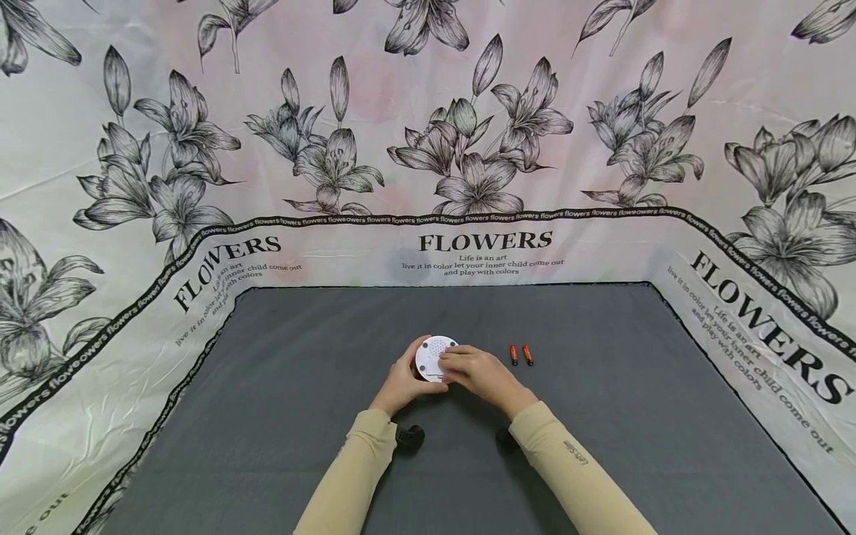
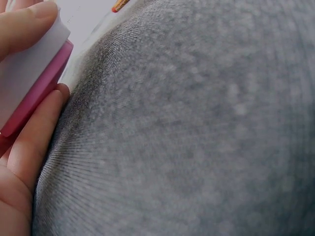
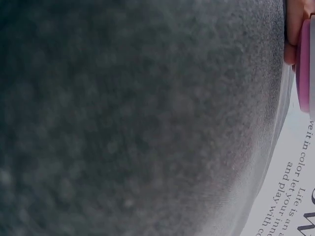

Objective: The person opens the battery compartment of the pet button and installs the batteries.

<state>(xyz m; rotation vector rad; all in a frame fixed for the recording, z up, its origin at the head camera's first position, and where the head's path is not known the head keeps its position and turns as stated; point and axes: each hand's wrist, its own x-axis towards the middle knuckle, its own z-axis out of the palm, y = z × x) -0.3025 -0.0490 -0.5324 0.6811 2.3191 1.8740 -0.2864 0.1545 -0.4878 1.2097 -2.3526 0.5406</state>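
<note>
A round device (image 1: 431,359) with a white face, a cluster of small holes and dark round spots near its rim is held up over the table. In the left wrist view its white body (image 2: 24,81) has a pink rim (image 2: 37,91). My left hand (image 1: 404,383) grips it from the left, fingers curled round its side. From the right, my right hand (image 1: 478,374) has bent fingers with their tips on the white face; whether they pinch any part I cannot tell. In the right wrist view, a finger lies against the pink rim (image 3: 304,69).
Two small orange batteries with black ends, one (image 1: 513,354) beside the other (image 1: 527,355), lie just right of my right hand. A dark grey cloth (image 1: 321,438) covers the table. Behind and at the sides hangs a white flower-printed curtain (image 1: 368,171).
</note>
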